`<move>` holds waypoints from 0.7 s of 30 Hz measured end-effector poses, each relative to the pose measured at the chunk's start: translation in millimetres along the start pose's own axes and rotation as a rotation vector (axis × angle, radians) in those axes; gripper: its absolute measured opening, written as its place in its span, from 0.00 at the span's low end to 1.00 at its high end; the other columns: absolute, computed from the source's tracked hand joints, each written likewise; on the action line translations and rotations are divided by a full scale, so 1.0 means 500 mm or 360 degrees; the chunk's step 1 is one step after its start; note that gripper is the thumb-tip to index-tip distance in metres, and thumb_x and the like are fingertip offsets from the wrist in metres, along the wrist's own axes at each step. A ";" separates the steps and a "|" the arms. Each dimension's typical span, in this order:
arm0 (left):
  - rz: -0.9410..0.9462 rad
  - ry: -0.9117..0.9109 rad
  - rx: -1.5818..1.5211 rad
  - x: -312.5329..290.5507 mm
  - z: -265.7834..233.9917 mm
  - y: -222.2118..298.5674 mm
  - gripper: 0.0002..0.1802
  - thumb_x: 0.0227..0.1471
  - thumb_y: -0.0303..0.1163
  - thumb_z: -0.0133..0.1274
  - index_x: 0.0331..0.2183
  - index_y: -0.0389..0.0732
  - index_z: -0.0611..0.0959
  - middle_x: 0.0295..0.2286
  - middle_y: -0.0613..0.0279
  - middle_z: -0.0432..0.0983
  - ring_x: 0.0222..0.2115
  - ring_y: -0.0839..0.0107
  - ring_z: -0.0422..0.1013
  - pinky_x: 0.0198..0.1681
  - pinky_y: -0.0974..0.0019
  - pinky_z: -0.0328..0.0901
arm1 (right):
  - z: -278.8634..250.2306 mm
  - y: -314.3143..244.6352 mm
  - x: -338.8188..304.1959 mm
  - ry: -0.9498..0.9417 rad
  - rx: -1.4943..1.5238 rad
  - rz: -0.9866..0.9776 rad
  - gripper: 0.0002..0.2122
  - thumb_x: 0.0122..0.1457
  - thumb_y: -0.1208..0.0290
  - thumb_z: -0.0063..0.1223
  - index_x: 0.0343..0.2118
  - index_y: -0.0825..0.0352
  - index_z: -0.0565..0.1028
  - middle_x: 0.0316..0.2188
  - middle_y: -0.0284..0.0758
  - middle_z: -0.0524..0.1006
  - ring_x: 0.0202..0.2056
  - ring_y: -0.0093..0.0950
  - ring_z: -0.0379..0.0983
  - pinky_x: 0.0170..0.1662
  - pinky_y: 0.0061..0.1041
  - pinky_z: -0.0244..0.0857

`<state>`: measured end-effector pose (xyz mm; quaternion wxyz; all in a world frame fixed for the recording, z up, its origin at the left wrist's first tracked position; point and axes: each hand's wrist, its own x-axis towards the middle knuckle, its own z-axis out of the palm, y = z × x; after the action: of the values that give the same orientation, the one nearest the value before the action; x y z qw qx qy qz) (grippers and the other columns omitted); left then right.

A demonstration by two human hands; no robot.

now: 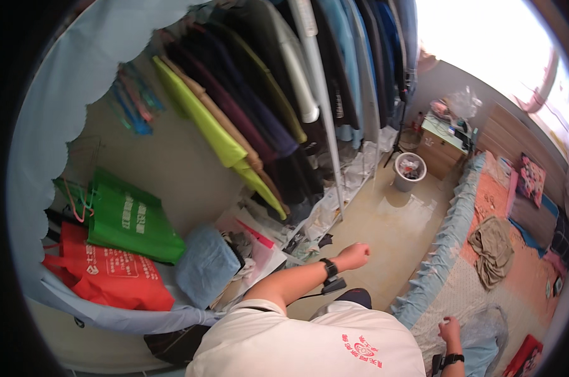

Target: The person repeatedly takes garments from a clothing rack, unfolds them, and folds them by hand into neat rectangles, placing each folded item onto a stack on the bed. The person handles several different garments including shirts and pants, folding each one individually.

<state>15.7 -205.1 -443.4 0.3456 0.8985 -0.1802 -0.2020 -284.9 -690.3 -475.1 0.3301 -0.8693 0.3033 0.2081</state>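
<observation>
My left hand (pixel 353 256) is curled closed above the floor, a black strap with a small device at its wrist. Nothing shows in its fingers. My right hand (pixel 449 330), also strapped at the wrist, hangs over the near edge of the bed, its fingers bent inward and no object visible in them. Beside it lies a clear plastic bag (pixel 493 323) with something light blue under or in it; whether the hand touches it I cannot tell. Farther up the bed is a crumpled olive-brown cloth (pixel 490 252).
Clothes (pixel 234 125) hang from a metal-framed rack on the left. Below them sit a green bag (pixel 133 220), a red bag (pixel 111 270) and a folded blue towel (pixel 204 264). A waste bin (pixel 404 182) stands near a bedside cabinet (pixel 439 151). The bed (pixel 435 295) runs along the right.
</observation>
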 end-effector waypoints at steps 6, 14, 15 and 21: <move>-0.0332 0.0316 -0.0483 -0.222 -0.151 -0.089 0.12 0.55 0.33 0.58 0.40 0.38 0.82 0.34 0.51 0.81 0.38 0.56 0.78 0.42 0.58 0.72 | -0.024 -0.369 0.025 -0.0188 0.0273 -0.0311 0.11 0.57 0.78 0.58 0.42 0.75 0.78 0.27 0.43 0.81 0.21 0.30 0.79 0.25 0.30 0.76; 0.0344 0.1674 -0.0266 -0.360 -0.553 0.089 0.08 0.60 0.26 0.57 0.42 0.37 0.80 0.37 0.61 0.73 0.34 0.73 0.73 0.38 0.69 0.68 | -0.012 -0.927 -0.079 -0.0242 -0.0015 -0.1561 0.06 0.56 0.74 0.60 0.34 0.70 0.81 0.29 0.45 0.83 0.32 0.38 0.82 0.38 0.32 0.75; 0.0391 0.1800 -0.0194 -0.363 -0.623 0.109 0.09 0.61 0.27 0.56 0.43 0.37 0.79 0.39 0.60 0.73 0.37 0.70 0.73 0.41 0.67 0.68 | -0.016 -1.017 -0.114 -0.0223 -0.0006 -0.1685 0.06 0.56 0.75 0.60 0.34 0.70 0.81 0.30 0.44 0.83 0.33 0.38 0.82 0.38 0.32 0.75; 0.0725 0.2198 0.0086 -0.316 -0.996 0.146 0.26 0.65 0.32 0.52 0.61 0.34 0.70 0.59 0.43 0.67 0.62 0.48 0.63 0.66 0.53 0.56 | -0.066 -1.514 -0.347 -0.0017 0.0421 -0.2498 0.08 0.59 0.76 0.56 0.40 0.71 0.79 0.34 0.41 0.81 0.35 0.34 0.81 0.39 0.30 0.74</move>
<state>110.3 90.5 -16.5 0.3918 0.7694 -0.1086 0.4926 96.9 -192.7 -15.7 0.4823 -0.7817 -0.3771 -0.1188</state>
